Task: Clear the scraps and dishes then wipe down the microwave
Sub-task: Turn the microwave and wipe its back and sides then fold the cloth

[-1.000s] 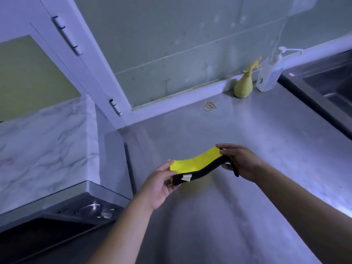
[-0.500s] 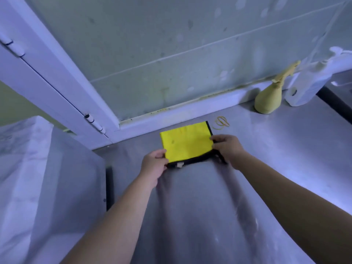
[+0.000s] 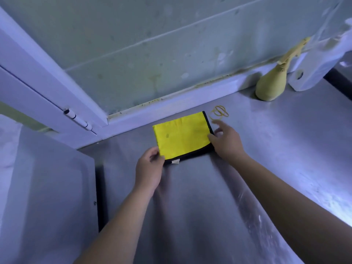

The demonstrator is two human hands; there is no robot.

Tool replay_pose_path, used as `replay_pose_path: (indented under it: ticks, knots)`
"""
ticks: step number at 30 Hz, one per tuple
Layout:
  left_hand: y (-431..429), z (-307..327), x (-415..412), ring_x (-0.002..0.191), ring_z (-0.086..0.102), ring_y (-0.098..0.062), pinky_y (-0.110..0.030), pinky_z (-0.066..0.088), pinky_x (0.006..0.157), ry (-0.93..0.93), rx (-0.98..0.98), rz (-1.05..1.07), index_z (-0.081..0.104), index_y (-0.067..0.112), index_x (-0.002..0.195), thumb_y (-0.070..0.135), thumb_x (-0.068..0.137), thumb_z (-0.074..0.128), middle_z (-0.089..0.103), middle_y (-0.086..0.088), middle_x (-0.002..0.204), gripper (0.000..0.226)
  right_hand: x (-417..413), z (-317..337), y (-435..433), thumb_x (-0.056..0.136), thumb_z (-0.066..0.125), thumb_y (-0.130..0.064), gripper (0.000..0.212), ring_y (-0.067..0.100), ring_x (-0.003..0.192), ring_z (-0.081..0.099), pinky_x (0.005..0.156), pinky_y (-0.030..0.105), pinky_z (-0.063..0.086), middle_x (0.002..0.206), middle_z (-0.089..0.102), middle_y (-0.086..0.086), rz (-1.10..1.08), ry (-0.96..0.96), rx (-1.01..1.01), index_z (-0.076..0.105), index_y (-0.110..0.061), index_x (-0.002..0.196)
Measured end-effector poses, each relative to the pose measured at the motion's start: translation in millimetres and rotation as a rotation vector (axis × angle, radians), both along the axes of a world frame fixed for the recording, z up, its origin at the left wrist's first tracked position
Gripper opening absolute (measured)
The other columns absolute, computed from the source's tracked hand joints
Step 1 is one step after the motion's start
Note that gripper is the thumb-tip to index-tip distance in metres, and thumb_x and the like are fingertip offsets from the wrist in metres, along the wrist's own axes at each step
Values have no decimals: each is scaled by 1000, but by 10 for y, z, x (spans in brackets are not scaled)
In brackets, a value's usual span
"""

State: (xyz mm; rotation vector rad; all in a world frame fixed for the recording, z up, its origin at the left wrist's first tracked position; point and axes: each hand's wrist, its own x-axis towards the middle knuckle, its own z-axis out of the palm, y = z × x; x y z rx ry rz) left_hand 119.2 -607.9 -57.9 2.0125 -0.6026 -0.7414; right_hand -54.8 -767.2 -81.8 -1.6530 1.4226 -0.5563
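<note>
While the left hand (image 3: 150, 168) pinches the near left corner of the folded yellow cloth with a black edge (image 3: 181, 138) between thumb and curled fingers, the right hand (image 3: 226, 143) is loose and spread. Its thumb side touches the right border of the cloth and it holds nothing. One finger of this hand is blurred, so how it lies cannot be told.

The cloth lies flat on the dull steel counter (image 3: 266, 159), close to the back wall, with a small white label at its near edge. The step in hand seems to be setting the cloth down neat and square. To do it well, the person should release the corner gently without dragging the fold open, and the right hand should only steady the border.

Just beyond the far right corner lie some thin yellow rubber bands (image 3: 219, 112), near the right fingers, and a careless sweep could catch them. Further right, against the wall, stand a yellow pear-shaped spray bottle (image 3: 270, 84) and a white plastic pump bottle (image 3: 312, 71) beside it. At the left stands a pale grey box (image 3: 47, 187), probably the microwave, apart from the cloth. A white frame with a hinge (image 3: 78, 119) rises behind it.
</note>
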Motion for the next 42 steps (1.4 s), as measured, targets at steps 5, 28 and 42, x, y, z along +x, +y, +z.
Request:
replay_pose_path:
  ticks: [5, 28, 42]
  knots:
    - [773, -65, -238, 134, 42, -18, -32, 36, 109, -523, 334, -396, 48, 24, 143, 47, 91, 56, 48, 3, 146, 57, -100, 15, -352, 93, 59, -24, 28, 29, 95, 61, 79, 33, 43, 118, 57, 7, -64, 251, -232, 66, -19, 121]
    - [1157, 153, -2, 142, 33, -14, -8, 17, 108, -393, 362, -489, 44, 19, 145, -10, 83, 49, 37, 1, 154, 69, -128, 557, -2, 96, 38, -6, 13, 39, 88, 58, 74, 45, 49, 106, 61, 14, -39, 215, -218, 48, -7, 105]
    - [4228, -153, -1, 75, 70, -14, -22, 57, 69, 65, 395, 1, 72, 52, 94, 10, 48, 75, 72, -5, 105, 63, -486, 1065, 2754, 91, 61, -1, 11, 9, 62, 61, 67, 25, 50, 75, 69, 8, 208, -299, 263, 65, -10, 93]
